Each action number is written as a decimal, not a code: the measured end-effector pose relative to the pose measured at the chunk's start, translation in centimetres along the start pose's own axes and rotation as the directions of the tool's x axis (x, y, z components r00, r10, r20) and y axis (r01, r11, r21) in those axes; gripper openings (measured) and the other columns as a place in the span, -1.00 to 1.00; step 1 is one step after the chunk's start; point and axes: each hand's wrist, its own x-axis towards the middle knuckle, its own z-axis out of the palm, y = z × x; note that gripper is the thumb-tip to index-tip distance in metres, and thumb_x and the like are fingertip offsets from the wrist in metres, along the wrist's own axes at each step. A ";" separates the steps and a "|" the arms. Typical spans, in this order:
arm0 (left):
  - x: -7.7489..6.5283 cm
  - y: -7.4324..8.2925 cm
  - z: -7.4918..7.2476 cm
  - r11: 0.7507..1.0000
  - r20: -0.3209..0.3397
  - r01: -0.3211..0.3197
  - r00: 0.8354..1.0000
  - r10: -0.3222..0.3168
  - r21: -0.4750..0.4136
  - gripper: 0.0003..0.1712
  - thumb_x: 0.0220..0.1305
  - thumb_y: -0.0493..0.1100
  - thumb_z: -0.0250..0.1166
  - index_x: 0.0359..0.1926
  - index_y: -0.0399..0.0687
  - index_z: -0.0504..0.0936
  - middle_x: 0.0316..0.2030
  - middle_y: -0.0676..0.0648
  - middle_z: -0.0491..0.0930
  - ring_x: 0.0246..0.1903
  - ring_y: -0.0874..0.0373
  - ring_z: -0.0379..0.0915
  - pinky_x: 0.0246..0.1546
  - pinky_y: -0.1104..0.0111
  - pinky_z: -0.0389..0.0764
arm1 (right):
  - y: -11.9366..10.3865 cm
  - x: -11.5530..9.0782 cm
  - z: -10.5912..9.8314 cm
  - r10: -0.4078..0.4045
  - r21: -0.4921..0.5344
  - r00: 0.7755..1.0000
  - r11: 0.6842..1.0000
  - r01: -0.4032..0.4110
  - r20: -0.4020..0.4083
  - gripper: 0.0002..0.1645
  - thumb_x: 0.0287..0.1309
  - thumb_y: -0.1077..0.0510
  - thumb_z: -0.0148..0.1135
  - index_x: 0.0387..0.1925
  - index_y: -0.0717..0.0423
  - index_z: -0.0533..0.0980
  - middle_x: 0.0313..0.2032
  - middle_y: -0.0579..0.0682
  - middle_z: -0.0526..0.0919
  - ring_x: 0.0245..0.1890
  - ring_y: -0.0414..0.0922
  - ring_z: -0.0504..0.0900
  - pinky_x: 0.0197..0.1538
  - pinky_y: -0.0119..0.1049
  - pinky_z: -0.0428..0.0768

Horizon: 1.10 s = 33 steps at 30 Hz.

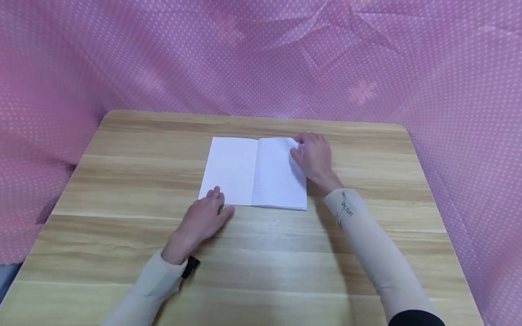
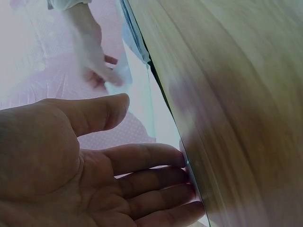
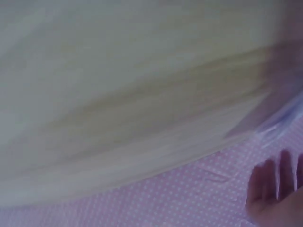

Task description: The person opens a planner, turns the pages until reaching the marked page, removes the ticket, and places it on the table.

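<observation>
A notebook [image 1: 278, 176] lies open on the wooden table, its left page blank and its right page faintly lined. My left hand [image 1: 204, 213] rests at the lower left corner of the notebook. In the left wrist view, the left hand's fingers [image 2: 147, 158] are straight, touching the notebook's edge, with the thumb apart. At the upper right corner of the right page, my right hand [image 1: 315, 156] pinches the page between thumb and fingers; the corner curls slightly. The right wrist view catches only part of the right hand [image 3: 272, 194], near the page edge [image 3: 279, 125], with the thumb out of sight.
The wood-grain table [image 1: 134, 181] has rounded far corners. A pink dotted cloth [image 1: 261, 59] hangs behind it and along both sides. A black band [image 1: 190, 267] shows at the left cuff.
</observation>
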 end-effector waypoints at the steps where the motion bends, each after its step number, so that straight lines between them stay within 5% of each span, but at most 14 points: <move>1: 0.0 0.0 0.0 1.000 -0.001 -0.002 1.000 0.002 0.001 -0.24 0.71 0.03 0.12 0.53 -0.57 0.31 0.58 -0.54 0.10 0.59 -0.39 0.06 0.53 -0.23 0.15 | -0.2 0.0 0.0 0.034 0.074 0.999 0.997 -0.033 -0.007 -0.60 0.43 0.10 0.43 0.16 0.22 0.61 0.02 0.19 0.73 0.07 0.16 0.66 0.15 0.06 0.59; 6: 0.0 -0.2 0.0 1.000 -0.020 -0.025 0.999 0.025 -0.002 -0.25 0.70 0.02 0.12 0.51 -0.58 0.33 0.57 -0.55 0.13 0.58 -0.39 0.10 0.52 -0.22 0.18 | -1.0 -0.2 -0.3 0.204 0.369 0.979 0.909 -0.193 0.008 -0.74 0.41 0.14 0.46 -0.02 0.18 0.60 -0.27 0.09 0.66 -0.30 0.01 0.59 -0.27 -0.19 0.51; 17: 0.1 -0.6 0.0 0.999 -0.025 -0.033 0.999 0.033 -0.014 -0.29 0.70 0.03 0.14 0.47 -0.54 0.41 0.57 -0.51 0.18 0.58 -0.37 0.11 0.53 -0.20 0.17 | -0.7 0.3 -1.1 0.326 0.415 0.941 0.846 -0.335 0.095 -0.70 0.49 -0.01 0.40 -0.11 0.17 0.65 -0.39 -0.05 0.54 -0.46 -0.17 0.45 -0.45 -0.38 0.42; 21: 0.5 -0.4 0.1 0.999 -0.087 -0.035 0.996 0.034 -0.012 -0.47 0.68 0.04 0.15 -0.02 -0.45 0.68 0.48 -0.54 0.32 0.48 -0.41 0.32 0.41 -0.19 0.40 | -1.0 0.8 -1.7 0.316 0.505 0.935 0.788 -0.352 0.159 -0.65 0.53 -0.04 0.34 -0.10 0.21 0.66 -0.44 -0.05 0.57 -0.51 -0.18 0.50 -0.40 -0.31 0.57; 24: 0.7 0.6 0.0 1.000 -0.196 -0.020 0.980 0.022 0.013 -0.44 0.65 0.05 0.20 -0.46 -0.27 0.57 0.17 -0.56 0.61 0.15 -0.42 0.62 0.08 -0.13 0.63 | -1.5 1.3 -2.2 0.322 0.554 0.918 0.732 -0.396 0.230 -0.65 0.55 -0.07 0.32 -0.11 0.17 0.65 -0.45 -0.08 0.62 -0.51 -0.18 0.57 -0.30 -0.22 0.66; 26: 0.7 1.7 0.1 0.999 -0.318 -0.033 0.947 0.043 0.036 -0.39 0.59 0.09 0.29 -0.53 -0.26 0.55 -0.12 -0.48 0.70 -0.14 -0.37 0.68 -0.18 -0.09 0.67 | -1.8 1.5 -2.4 0.324 0.582 0.905 0.693 -0.425 0.274 -0.67 0.56 -0.07 0.31 -0.13 0.14 0.65 -0.46 -0.09 0.63 -0.52 -0.20 0.58 -0.29 -0.26 0.66; 28: 0.8 3.3 0.1 0.995 -0.447 -0.074 0.889 0.099 0.073 -0.37 0.51 0.17 0.38 -0.45 -0.34 0.64 -0.27 -0.40 0.70 -0.26 -0.35 0.67 -0.23 -0.08 0.69 | -2.2 1.7 -2.5 0.325 0.612 0.894 0.652 -0.449 0.309 -0.69 0.56 -0.06 0.31 -0.15 0.11 0.65 -0.47 -0.12 0.63 -0.53 -0.22 0.57 -0.32 -0.33 0.64; 33: 1.8 7.8 1.3 0.946 -0.649 -0.276 0.691 0.318 0.170 -0.17 0.16 0.36 0.60 -0.06 -0.39 0.73 -0.22 -0.30 0.75 -0.24 -0.23 0.71 -0.14 0.01 0.71 | -3.0 2.1 -2.8 0.338 0.702 0.871 0.517 -0.489 0.357 -0.76 0.52 -0.01 0.36 -0.20 0.09 0.66 -0.54 -0.15 0.59 -0.61 -0.26 0.50 -0.46 -0.45 0.55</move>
